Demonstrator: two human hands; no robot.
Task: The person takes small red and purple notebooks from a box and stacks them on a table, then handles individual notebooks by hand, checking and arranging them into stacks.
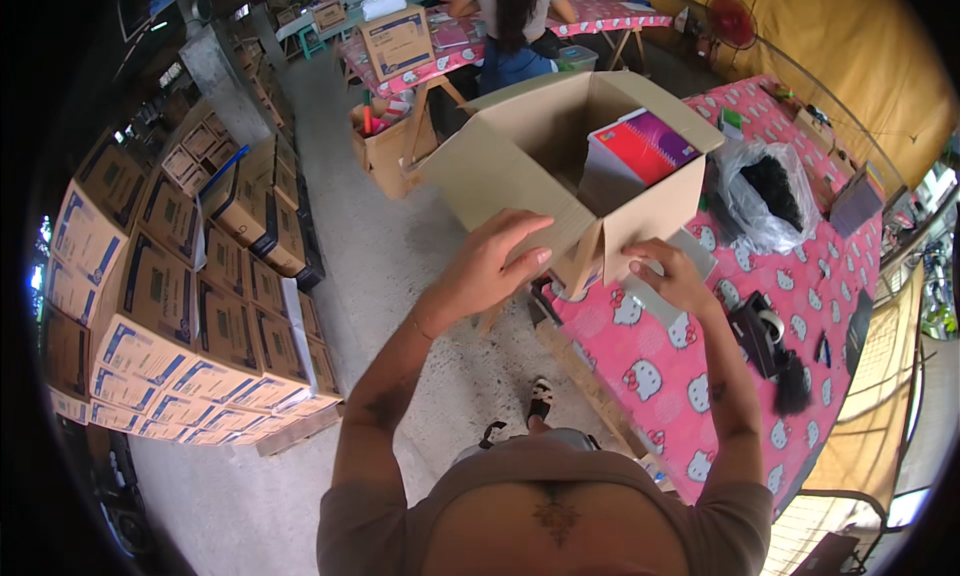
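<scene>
An open cardboard box (655, 211) stands at the near left corner of the pink table, its flaps folded outward. Inside, against its right side, sits a stack of notebooks (645, 146) with red and purple covers; part of the interior is hidden. My left hand (492, 261) is at the box's near left flap (510, 181), fingers stretched and thumb apart, holding nothing. At the near side, my right hand (672, 276) has its fingertips against the cardboard, with fingers bent but apart. A pale translucent flat item (655, 304) lies under that hand.
A tape dispenser (760, 326) and a clear plastic bag with black contents (770, 196) lie on the pink patterned table (690, 406). Stacked cartons (150, 296) fill the left. A person (515, 16) is at a far table; a brown box (385, 156) stands beneath it.
</scene>
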